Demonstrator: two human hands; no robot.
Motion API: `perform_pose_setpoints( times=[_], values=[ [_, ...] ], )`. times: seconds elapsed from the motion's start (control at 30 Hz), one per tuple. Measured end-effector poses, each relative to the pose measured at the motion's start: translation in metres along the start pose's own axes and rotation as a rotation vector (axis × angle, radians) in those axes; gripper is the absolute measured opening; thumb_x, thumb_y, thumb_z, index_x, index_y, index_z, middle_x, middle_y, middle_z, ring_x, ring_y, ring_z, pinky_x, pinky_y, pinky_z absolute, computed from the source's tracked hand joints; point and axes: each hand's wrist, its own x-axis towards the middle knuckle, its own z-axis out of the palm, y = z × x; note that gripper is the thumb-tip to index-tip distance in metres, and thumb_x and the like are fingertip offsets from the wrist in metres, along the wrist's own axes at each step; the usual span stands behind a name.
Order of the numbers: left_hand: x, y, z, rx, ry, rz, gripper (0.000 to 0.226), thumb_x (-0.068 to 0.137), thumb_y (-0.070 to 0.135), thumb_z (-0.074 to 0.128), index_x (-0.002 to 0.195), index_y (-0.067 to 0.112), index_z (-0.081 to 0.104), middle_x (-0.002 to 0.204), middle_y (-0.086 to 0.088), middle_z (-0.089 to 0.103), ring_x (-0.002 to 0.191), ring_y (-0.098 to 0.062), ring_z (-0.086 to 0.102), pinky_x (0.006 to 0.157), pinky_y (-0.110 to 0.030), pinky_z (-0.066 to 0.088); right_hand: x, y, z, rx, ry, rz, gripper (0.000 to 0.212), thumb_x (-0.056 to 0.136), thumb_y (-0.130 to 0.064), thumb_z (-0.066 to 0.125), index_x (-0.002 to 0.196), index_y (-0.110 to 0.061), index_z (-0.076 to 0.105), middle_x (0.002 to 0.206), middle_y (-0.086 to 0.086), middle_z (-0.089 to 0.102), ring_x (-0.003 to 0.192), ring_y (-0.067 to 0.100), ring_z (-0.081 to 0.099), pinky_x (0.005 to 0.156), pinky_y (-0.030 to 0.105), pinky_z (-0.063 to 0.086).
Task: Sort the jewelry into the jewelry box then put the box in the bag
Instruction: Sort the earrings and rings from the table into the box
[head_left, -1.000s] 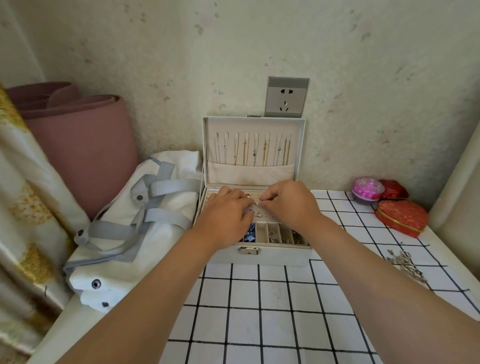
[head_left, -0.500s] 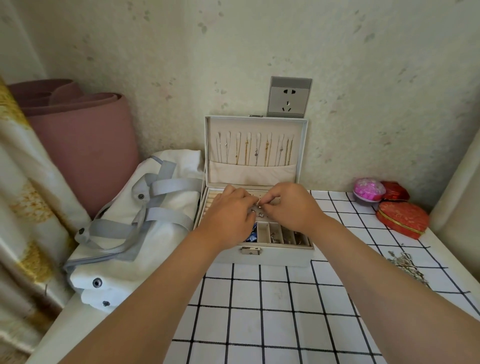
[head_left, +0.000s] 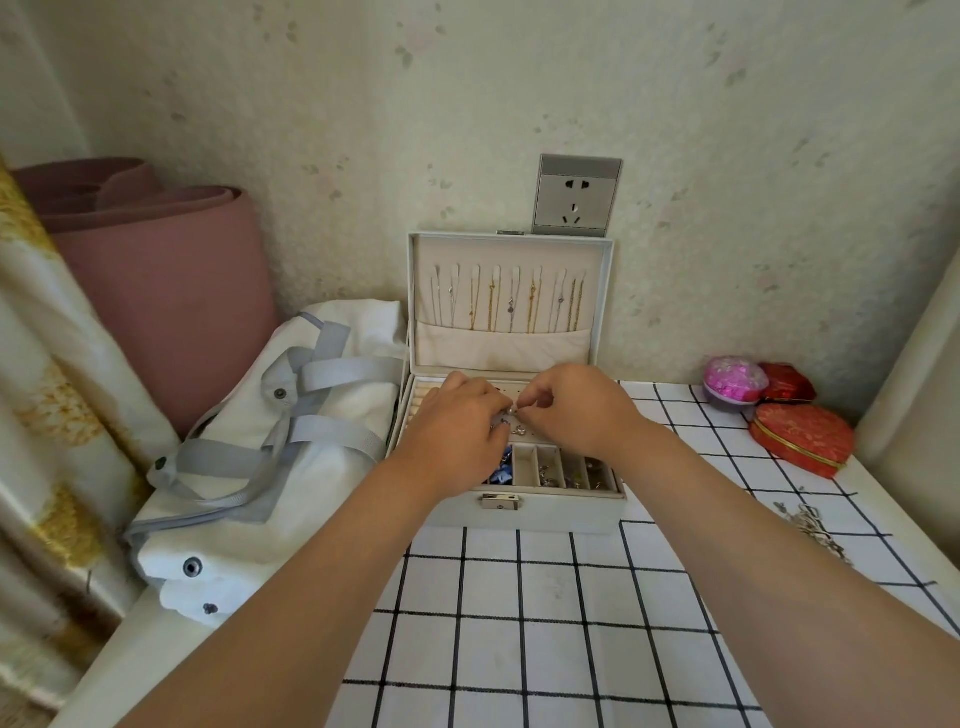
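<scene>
A pale grey jewelry box (head_left: 524, 512) stands open against the wall, with several necklaces hanging in its raised lid (head_left: 511, 249). Both my hands hover over its upper tray. My left hand (head_left: 457, 431) and my right hand (head_left: 576, 408) meet fingertip to fingertip and together pinch a small silver earring (head_left: 513, 413). More small silver pieces lie on the tray just below. The front compartments hold rings and a blue item. A white bag (head_left: 249, 467) with grey straps lies flat to the left of the box.
A heap of loose silver jewelry (head_left: 810, 527) lies on the checked cloth at the right. Two red pouches (head_left: 800, 439) and a pink ball case (head_left: 735, 379) sit in the back right corner. A rolled pink mat (head_left: 156, 291) stands at the left, beside a curtain.
My hands have drawn closer together over the tray and lifted slightly, the fingertips now meeting on the small earring. The box and bag have not moved.
</scene>
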Motion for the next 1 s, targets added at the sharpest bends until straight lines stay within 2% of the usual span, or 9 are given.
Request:
perform_pose_setpoints(
  times=[0.23, 0.4, 0.53, 0.67, 0.83, 0.9, 1.0],
  values=[
    [0.0, 0.0, 0.001, 0.0, -0.003, 0.011, 0.033, 0.097, 0.029, 0.048, 0.127, 0.024, 0.063, 0.121, 0.007, 0.058, 0.114, -0.015, 0.037, 0.1, -0.033, 0.036, 0.002, 0.003, 0.002, 0.069, -0.033, -0.001, 0.013, 0.088, -0.029, 0.07, 0.097, -0.031, 0.079, 0.088, -0.013, 0.072, 0.081, 0.004, 0.064, 0.076, 0.032, 0.057],
    [0.0, 0.002, -0.003, 0.028, 0.001, 0.009, 0.035, 0.097, 0.03, 0.049, 0.128, 0.021, 0.062, 0.123, 0.005, 0.058, 0.118, -0.015, 0.037, 0.102, -0.033, 0.036, -0.003, 0.003, -0.004, 0.126, -0.024, 0.041, 0.025, 0.088, -0.031, 0.073, 0.113, -0.027, 0.072, 0.092, -0.012, 0.066, 0.085, 0.005, 0.061, 0.08, 0.024, 0.051],
    [0.0, 0.013, -0.012, 0.023, 0.033, 0.002, 0.039, 0.098, 0.031, 0.05, 0.135, 0.022, 0.057, 0.129, 0.005, 0.056, 0.12, -0.015, 0.039, 0.104, -0.035, 0.036, -0.017, 0.007, -0.02, 0.172, 0.017, 0.078, 0.021, 0.091, -0.028, 0.07, 0.111, -0.028, 0.072, 0.093, -0.013, 0.064, 0.089, 0.005, 0.061, 0.083, 0.022, 0.048],
    [-0.005, 0.039, -0.015, -0.05, 0.059, 0.01, 0.036, 0.098, 0.031, 0.052, 0.133, 0.025, 0.058, 0.128, 0.007, 0.057, 0.12, -0.015, 0.044, 0.103, -0.036, 0.039, -0.041, 0.02, -0.046, 0.121, 0.012, 0.079, 0.02, 0.092, -0.028, 0.068, 0.111, -0.027, 0.073, 0.101, -0.008, 0.067, 0.095, 0.009, 0.062, 0.085, 0.023, 0.047],
    [-0.01, 0.09, -0.008, -0.153, 0.061, 0.062, 0.035, 0.098, 0.031, 0.053, 0.132, 0.027, 0.058, 0.125, 0.01, 0.057, 0.12, -0.011, 0.043, 0.102, -0.031, 0.039, -0.083, 0.054, -0.079, 0.052, -0.011, 0.104, 0.018, 0.092, -0.029, 0.068, 0.108, -0.028, 0.074, 0.099, -0.011, 0.068, 0.095, 0.007, 0.063, 0.09, 0.027, 0.05],
    [-0.009, 0.115, -0.001, -0.195, 0.041, 0.099, 0.035, 0.098, 0.031, 0.053, 0.133, 0.026, 0.058, 0.123, 0.009, 0.056, 0.117, -0.01, 0.044, 0.099, -0.029, 0.04, -0.103, 0.072, -0.087, 0.028, -0.041, 0.138, 0.019, 0.091, -0.028, 0.068, 0.109, -0.028, 0.074, 0.1, -0.012, 0.07, 0.094, 0.005, 0.064, 0.089, 0.026, 0.052],
    [-0.009, 0.147, 0.017, -0.241, 0.008, 0.137, 0.032, 0.098, 0.03, 0.054, 0.129, 0.025, 0.06, 0.116, 0.009, 0.057, 0.107, -0.01, 0.051, 0.093, -0.029, 0.045, -0.131, 0.099, -0.095, -0.006, -0.086, 0.191, 0.019, 0.089, -0.029, 0.068, 0.107, -0.032, 0.074, 0.098, -0.013, 0.071, 0.089, 0.004, 0.067, 0.084, 0.031, 0.058]
  ],
)
